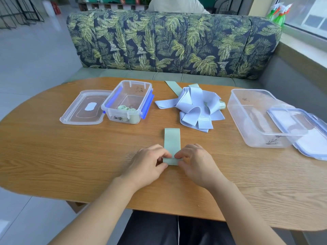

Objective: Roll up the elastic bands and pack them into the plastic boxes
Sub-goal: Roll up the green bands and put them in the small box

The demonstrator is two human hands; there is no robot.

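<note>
At the near middle of the bench [53,156], we hold a green band [172,144] that lies flat and runs straight away from us. Its near end is turned over on itself into a short fold. Our left hand [146,165] pinches the left edge of this fold between thumb and curled fingers. Our right hand [198,165] pinches the right edge in the same way. Both hands rest low on the bench, on either side of the band.

Beyond the left hand stands a small box [139,82] with blue clips, open at the top. Several rolled green bands [126,108] lie in its near end. The small lid [83,110] lies flat on the bench, touching the left side of this box.

Beyond the right hand lies a loose pile of pale blue bands [196,106], unrolled and tangled. A flat green strip [172,86] sticks out from under its far side, and a green roll [222,104] sits at its right edge.

To the far right stands a large box [256,137], open at the top; we cannot tell what it contains. The large lid [309,138] lies tilted against its right near corner.

Behind the bench stands a sofa [173,43] with a leaf pattern. Green spray bottles [279,13] stand on the window ledge at the upper right.
</note>
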